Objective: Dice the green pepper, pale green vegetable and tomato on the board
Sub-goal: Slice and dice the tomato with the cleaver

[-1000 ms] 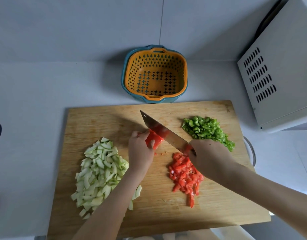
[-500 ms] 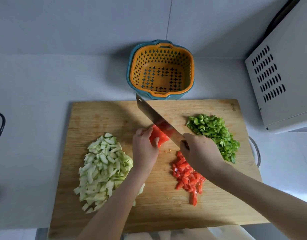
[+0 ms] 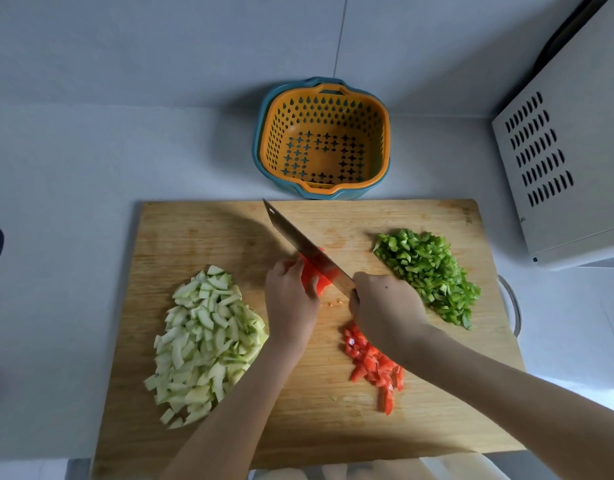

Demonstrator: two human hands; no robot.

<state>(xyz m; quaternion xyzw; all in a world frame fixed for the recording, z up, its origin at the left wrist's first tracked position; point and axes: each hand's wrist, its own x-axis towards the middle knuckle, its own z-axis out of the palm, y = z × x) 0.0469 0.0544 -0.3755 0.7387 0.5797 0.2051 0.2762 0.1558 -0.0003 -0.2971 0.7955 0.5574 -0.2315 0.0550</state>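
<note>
Nesting in blue bowl (image 3: 258, 143), orange colander (image 3: 384, 140), just behind wooden board (image 3: 194, 237).

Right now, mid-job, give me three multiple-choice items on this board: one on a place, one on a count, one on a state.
1. Where on the board does the diced green pepper lie? A. far right B. near left C. centre
2. How many heaps of cut pieces lie on it? A. two B. three C. five
3. The uncut tomato piece is: A. lying free B. held by the left hand under the knife C. already diced
Answers: 1 A, it sits right of the right hand. 2 B, pepper, pale green vegetable and diced tomato. 3 B, the hand grips it beneath the knife.
</note>
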